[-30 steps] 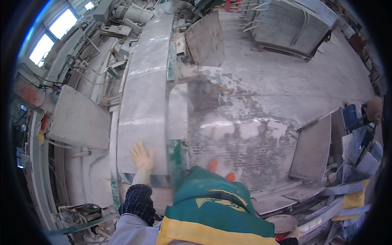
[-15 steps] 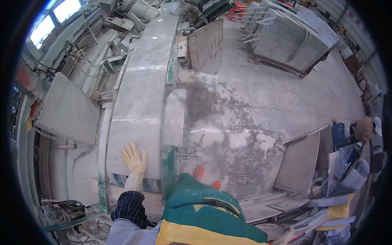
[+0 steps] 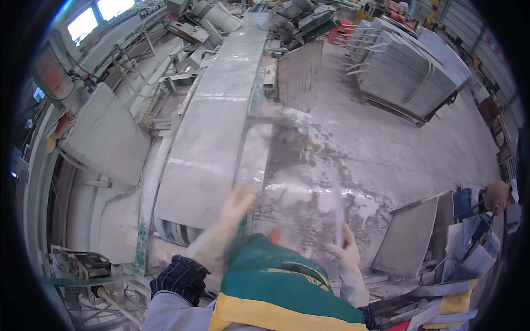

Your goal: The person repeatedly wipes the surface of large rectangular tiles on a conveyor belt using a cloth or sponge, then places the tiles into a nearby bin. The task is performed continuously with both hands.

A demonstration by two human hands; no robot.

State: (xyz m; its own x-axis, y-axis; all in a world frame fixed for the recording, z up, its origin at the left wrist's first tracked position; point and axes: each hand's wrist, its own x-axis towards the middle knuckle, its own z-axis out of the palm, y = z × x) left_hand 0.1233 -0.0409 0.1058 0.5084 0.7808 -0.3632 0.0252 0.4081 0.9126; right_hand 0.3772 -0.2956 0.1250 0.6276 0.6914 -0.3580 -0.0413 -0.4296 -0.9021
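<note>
My left hand (image 3: pixel 238 203), in a cream rubber glove, is over the right edge of a wet grey conveyor belt (image 3: pixel 204 138). Motion smears its fingers, so their grip does not show. A pale slab (image 3: pixel 255 151) lies along the belt's right side, just beyond that hand. On the right, my gloved right hand (image 3: pixel 348 249) is closed on the lower end of a thin pale strip (image 3: pixel 338 212) that stands out away from me. The strip is blurred; whether it is a slab seen edge-on I cannot tell. A striped roller (image 3: pixel 179 231) shows at the belt's near end.
My green and yellow apron (image 3: pixel 281 292) fills the lower middle. Strapped stone slabs (image 3: pixel 403 71) stand on a pallet at the far right. Brown boards (image 3: pixel 406 234) lean beside broken offcuts on the right. A motor (image 3: pixel 218 16) sits by the belt's far end.
My left hand has lifted off the belt's near end and swung right to its edge. My right hand has come into view with the thin strip. The view has shifted slightly.
</note>
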